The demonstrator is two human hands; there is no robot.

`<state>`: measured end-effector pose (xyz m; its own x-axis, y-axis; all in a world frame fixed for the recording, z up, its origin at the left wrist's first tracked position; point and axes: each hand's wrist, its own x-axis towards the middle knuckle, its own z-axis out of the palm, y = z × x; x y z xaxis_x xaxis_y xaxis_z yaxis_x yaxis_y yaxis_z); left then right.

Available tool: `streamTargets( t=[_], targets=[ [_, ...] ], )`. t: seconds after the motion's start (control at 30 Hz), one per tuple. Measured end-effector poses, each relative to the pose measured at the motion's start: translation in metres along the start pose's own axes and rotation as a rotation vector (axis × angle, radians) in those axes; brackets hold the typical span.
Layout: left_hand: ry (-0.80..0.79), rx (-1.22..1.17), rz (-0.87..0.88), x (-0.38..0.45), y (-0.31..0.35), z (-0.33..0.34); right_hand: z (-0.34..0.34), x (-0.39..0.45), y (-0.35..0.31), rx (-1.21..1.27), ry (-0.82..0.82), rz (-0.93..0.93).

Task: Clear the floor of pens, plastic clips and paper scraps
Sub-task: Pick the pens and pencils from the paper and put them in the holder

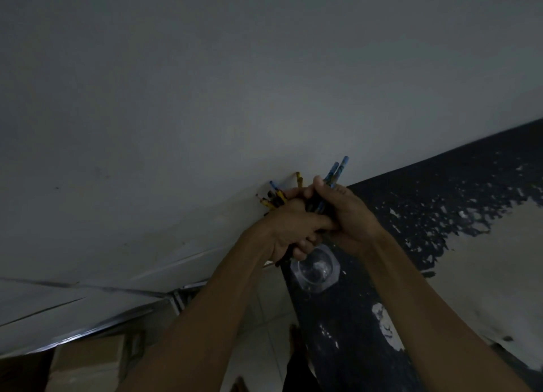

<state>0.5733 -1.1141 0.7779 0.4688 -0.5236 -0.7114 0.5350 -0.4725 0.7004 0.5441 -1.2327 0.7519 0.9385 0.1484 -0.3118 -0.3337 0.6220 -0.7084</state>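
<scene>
1. Both bare forearms enter from the bottom edge and converge at mid-frame, where the two hands meet.
2. Left hand (289, 230): fingers clenched around a bundle of pens (276, 199); yellow, black and blue tips fan out beyond the knuckles toward the pale wall (205, 83), and dark lower ends protrude beneath the palm.
3. Right hand (349, 218): fingers curled around a second group, the blue pens (335, 172), whose ends stand up and to the right above the thumb. The two hands touch, so all pens are held off the floor.
4. Clear plastic cup (316, 269): seen from above directly below the hands, standing on the dark ledge (352, 318); whether it holds anything cannot be told in the dim light.
5. Dark ledge: black surface running from the lower middle toward the right edge, its paint chipped and flaked to show pale patches.
6. Tiled floor (264, 341): light tiles visible between the forearms at the lower middle.
7. Cardboard box (88, 365): brown, at the lower left corner, below a metal rail (117, 315) along the wall's base.
</scene>
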Motion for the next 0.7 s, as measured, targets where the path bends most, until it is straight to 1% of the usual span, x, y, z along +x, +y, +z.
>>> streamTargets(
  t=[0.07, 0.13, 0.2, 0.3, 0.37, 0.47, 0.53, 0.6, 0.7],
  targets=[
    [-0.024, -0.032, 0.015, 0.002, 0.0, -0.001, -0.001, 0.002, 0.001, 0.013, 0.006, -0.015],
    [-0.017, -0.01, 0.065, 0.003, -0.001, -0.003, -0.003, 0.005, 0.002, 0.066, 0.042, -0.03],
    [-0.017, 0.006, 0.102, 0.002, 0.0, -0.007, -0.01, 0.01, 0.002, 0.156, 0.13, -0.084],
    [-0.022, -0.059, 0.106, -0.002, -0.002, -0.017, -0.024, 0.021, -0.003, 0.329, 0.291, -0.212],
    [0.037, -0.06, 0.1, -0.005, -0.007, -0.026, -0.032, 0.027, -0.011, 0.38, 0.433, -0.304],
    [0.224, -0.086, 0.093, -0.012, -0.023, -0.045, -0.034, 0.034, -0.021, 0.326, 0.661, -0.421],
    [0.348, -0.093, 0.056, -0.016, -0.036, -0.057, -0.028, 0.039, -0.022, 0.245, 0.763, -0.507],
    [0.422, -0.058, -0.002, -0.017, -0.049, -0.065, -0.019, 0.047, -0.014, 0.135, 0.792, -0.581],
    [0.459, -0.075, -0.056, -0.013, -0.064, -0.068, -0.008, 0.059, 0.004, 0.017, 0.799, -0.638]
  ],
)
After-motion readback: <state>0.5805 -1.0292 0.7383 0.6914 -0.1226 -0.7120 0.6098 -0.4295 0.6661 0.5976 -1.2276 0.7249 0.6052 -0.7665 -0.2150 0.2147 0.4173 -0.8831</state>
